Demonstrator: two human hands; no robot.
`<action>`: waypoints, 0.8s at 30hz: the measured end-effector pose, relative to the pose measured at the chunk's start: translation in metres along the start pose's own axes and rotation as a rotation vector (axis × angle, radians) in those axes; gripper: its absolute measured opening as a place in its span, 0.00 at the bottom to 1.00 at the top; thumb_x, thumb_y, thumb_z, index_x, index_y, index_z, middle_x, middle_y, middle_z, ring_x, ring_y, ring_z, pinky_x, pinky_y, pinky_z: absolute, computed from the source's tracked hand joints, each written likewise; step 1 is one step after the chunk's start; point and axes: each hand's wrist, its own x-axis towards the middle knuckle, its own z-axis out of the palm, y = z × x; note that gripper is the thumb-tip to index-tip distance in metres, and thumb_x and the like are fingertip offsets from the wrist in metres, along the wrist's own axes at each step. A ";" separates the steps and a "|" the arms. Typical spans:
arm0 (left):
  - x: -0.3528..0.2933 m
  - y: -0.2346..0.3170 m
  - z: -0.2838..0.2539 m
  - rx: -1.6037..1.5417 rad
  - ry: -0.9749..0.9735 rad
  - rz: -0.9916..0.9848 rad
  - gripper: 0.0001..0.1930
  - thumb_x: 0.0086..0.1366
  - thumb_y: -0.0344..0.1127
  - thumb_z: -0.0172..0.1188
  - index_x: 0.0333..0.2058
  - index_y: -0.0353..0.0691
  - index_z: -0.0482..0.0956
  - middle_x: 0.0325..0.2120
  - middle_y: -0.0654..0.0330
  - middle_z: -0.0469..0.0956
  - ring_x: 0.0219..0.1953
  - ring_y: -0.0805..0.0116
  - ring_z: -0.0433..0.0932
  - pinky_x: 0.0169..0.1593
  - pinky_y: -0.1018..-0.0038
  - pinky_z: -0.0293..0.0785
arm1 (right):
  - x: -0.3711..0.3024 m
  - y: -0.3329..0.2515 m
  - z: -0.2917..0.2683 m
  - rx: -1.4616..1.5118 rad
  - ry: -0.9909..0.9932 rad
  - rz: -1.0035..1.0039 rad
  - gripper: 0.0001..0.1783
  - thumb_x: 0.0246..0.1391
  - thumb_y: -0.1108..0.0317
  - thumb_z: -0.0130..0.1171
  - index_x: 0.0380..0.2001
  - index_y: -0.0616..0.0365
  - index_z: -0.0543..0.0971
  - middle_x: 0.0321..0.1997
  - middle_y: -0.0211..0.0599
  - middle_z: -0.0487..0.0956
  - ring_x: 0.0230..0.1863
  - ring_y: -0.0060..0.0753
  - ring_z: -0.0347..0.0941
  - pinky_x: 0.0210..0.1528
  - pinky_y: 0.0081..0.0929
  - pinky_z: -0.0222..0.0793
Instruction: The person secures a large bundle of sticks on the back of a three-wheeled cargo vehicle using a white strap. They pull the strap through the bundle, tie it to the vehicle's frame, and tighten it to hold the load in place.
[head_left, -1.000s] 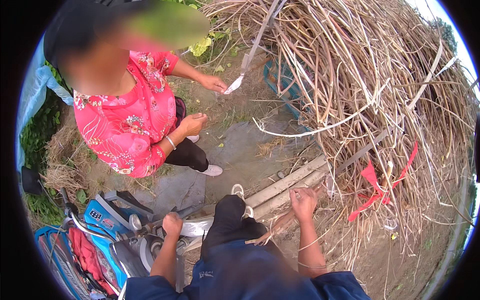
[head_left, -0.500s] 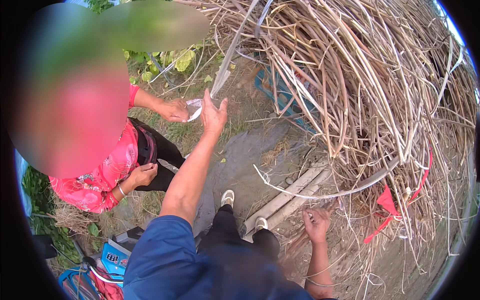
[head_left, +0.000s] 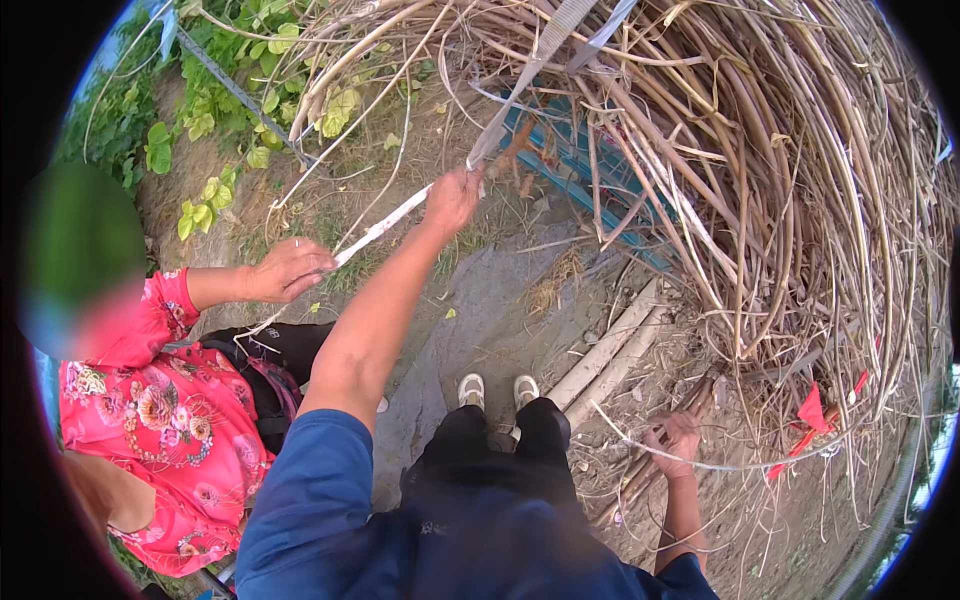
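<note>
The left hand [head_left: 452, 198] reaches out at arm's length and is closed around a pale flat strip [head_left: 385, 226] that runs slantwise above the dirt ground [head_left: 480, 300], just in front of a big heap of dry stalks [head_left: 760, 170]. A second person in a red flowered shirt [head_left: 160, 420] grips the strip's lower end with one hand [head_left: 290, 270]. The right hand [head_left: 678, 440] hangs low beside the knee, fingers curled on a thin pale stalk [head_left: 640, 452] near some wooden poles [head_left: 610, 350].
</note>
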 end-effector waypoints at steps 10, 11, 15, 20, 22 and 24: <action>0.060 -0.006 0.020 -0.109 -0.036 0.123 0.34 0.72 0.61 0.43 0.28 0.33 0.82 0.17 0.50 0.75 0.22 0.58 0.75 0.33 0.62 0.70 | 0.006 0.000 -0.007 0.072 0.051 -0.005 0.14 0.36 0.66 0.72 0.29 0.56 0.82 0.38 0.37 0.83 0.47 0.44 0.78 0.58 0.42 0.67; 0.057 -0.001 0.018 -0.115 -0.065 0.075 0.34 0.72 0.61 0.43 0.27 0.33 0.82 0.18 0.52 0.76 0.22 0.61 0.75 0.33 0.62 0.70 | -0.002 0.002 -0.013 0.107 0.020 0.001 0.24 0.36 0.69 0.73 0.41 0.57 0.80 0.52 0.43 0.79 0.57 0.50 0.73 0.61 0.45 0.64; 0.049 0.012 0.017 -0.364 -0.143 0.085 0.36 0.71 0.64 0.44 0.35 0.28 0.80 0.20 0.58 0.77 0.29 0.68 0.81 0.35 0.70 0.76 | -0.036 -0.030 -0.023 -0.161 0.139 0.273 0.50 0.36 0.71 0.72 0.65 0.57 0.62 0.70 0.55 0.60 0.69 0.59 0.58 0.65 0.47 0.60; 0.042 0.009 0.018 -0.411 -0.178 0.135 0.33 0.72 0.60 0.45 0.34 0.27 0.75 0.21 0.55 0.76 0.22 0.64 0.81 0.28 0.72 0.81 | -0.110 -0.064 -0.002 0.147 0.453 0.864 0.55 0.42 0.69 0.73 0.68 0.67 0.52 0.66 0.60 0.64 0.60 0.48 0.71 0.52 0.36 0.76; 0.044 0.002 0.022 -0.466 -0.183 0.125 0.30 0.73 0.59 0.45 0.31 0.32 0.75 0.20 0.58 0.75 0.21 0.66 0.80 0.26 0.73 0.80 | -0.111 -0.095 -0.020 0.653 0.406 1.223 0.48 0.47 0.69 0.71 0.67 0.69 0.56 0.50 0.50 0.79 0.47 0.36 0.78 0.51 0.30 0.74; 0.055 -0.020 0.037 -0.485 -0.139 0.105 0.30 0.73 0.59 0.44 0.31 0.32 0.76 0.19 0.60 0.74 0.19 0.68 0.78 0.25 0.75 0.76 | -0.134 -0.089 -0.014 0.951 0.516 1.139 0.44 0.49 0.64 0.71 0.65 0.66 0.61 0.50 0.48 0.79 0.50 0.32 0.76 0.53 0.30 0.72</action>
